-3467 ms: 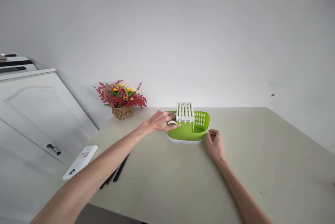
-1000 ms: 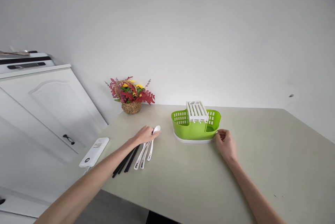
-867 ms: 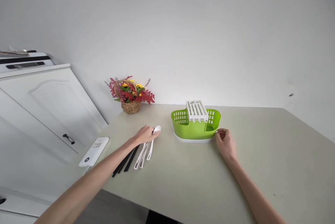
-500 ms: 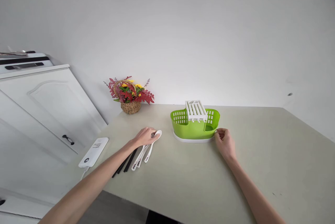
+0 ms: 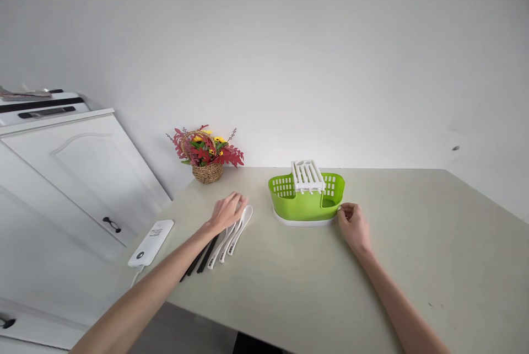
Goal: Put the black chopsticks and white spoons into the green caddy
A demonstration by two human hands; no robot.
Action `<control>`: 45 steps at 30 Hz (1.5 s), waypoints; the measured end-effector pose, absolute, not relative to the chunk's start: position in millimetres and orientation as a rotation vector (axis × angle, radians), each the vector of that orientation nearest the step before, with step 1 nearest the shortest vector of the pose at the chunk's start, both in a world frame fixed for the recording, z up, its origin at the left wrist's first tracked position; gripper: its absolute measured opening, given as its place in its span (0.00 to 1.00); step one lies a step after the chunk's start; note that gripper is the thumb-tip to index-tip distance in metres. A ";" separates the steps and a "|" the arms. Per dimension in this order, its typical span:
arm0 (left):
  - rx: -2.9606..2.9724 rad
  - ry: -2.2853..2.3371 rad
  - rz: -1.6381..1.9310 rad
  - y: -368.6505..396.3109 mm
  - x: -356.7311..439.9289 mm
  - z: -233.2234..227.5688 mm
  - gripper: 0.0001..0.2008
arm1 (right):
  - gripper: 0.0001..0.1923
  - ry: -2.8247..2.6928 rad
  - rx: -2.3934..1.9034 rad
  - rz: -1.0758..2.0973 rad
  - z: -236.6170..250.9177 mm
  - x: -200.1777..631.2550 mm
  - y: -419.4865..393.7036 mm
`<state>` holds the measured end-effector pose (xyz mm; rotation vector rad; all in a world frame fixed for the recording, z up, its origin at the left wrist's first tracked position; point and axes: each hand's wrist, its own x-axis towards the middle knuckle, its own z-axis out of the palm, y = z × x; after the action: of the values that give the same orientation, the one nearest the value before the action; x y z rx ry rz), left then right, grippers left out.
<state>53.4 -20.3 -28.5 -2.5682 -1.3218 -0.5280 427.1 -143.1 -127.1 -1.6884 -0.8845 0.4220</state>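
Note:
My left hand is over the bowl ends of three white spoons, its fingers stretched out to the right and apart. The spoons lie side by side, bowls away from me; the hand partly covers them. Left of them lie several black chopsticks, their far ends hidden under the hand and forearm. My right hand has its fingers curled in a pinch at the right end of a green cutlery drainer, by its white base tray. A white slotted rack sits across the drainer's middle.
A wicker basket of artificial flowers stands against the wall at the back left. A white power bank with a cable lies at the table's left edge. White cabinets stand to the left.
My left hand has shifted slightly left and away from me, and its fingers have spread. The rightmost spoon now lies closer to the other two. My right hand stays at the drainer.

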 end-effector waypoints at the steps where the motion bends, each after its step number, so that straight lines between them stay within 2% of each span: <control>1: -2.530 -1.330 -0.605 -17.9 57.3 -23.7 0.17 | 0.16 -0.883 -1.687 0.424 -127.2 427.2 -142.7; 7: -2.467 -1.103 -1.090 -28.3 126.9 25.3 0.11 | 0.16 -0.856 -1.667 0.419 -126.2 426.7 -142.4; 10: -2.495 -0.962 -1.257 -59.4 182.6 48.3 0.12 | 0.16 -0.826 -1.657 0.393 -125.2 426.6 -143.8; 16: -2.562 -0.790 -1.072 -101.7 266.0 47.3 0.27 | 0.16 -0.778 -1.646 0.366 -123.0 427.0 -146.0; 20: -2.597 -0.780 -0.916 -83.4 280.3 30.7 0.25 | 0.15 -0.775 -1.652 0.377 -122.3 427.7 -146.6; 25: -2.599 -0.720 -0.961 -43.4 259.4 29.2 0.19 | 0.16 -0.781 -1.670 0.391 -121.8 428.3 -148.7; 36: -2.527 -0.719 -1.165 35.7 139.6 33.3 0.18 | 0.16 -0.783 -1.727 0.416 -119.1 425.5 -153.3; 45: -2.448 -0.868 -1.180 64.4 76.1 37.6 0.17 | 0.17 -0.798 -1.754 0.412 -124.9 427.4 -153.4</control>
<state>76.1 64.4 37.6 -2.4476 -0.8683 -1.1804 427.4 -153.4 -124.9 -1.7540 -0.7980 0.4117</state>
